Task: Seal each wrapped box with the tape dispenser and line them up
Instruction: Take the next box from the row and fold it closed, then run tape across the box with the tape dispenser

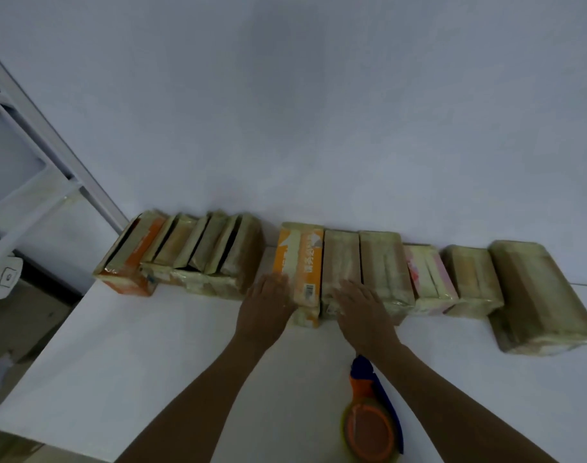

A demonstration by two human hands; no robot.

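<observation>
A row of tape-wrapped boxes runs along the wall on a white table [151, 345]. An orange and white box [302, 262] stands in the middle of the row. My left hand [268, 305] lies flat against its left near side. My right hand [362, 312] rests with straight fingers on the near end of the beige box [340, 259] just right of it. An orange and blue tape dispenser [372, 416] lies on the table near me, partly under my right forearm.
A leaning group of several boxes [185, 255] sits at the left end, with a gap before the orange box. More boxes extend right, ending in a large one [539, 295]. A white metal frame [34, 155] stands left of the table.
</observation>
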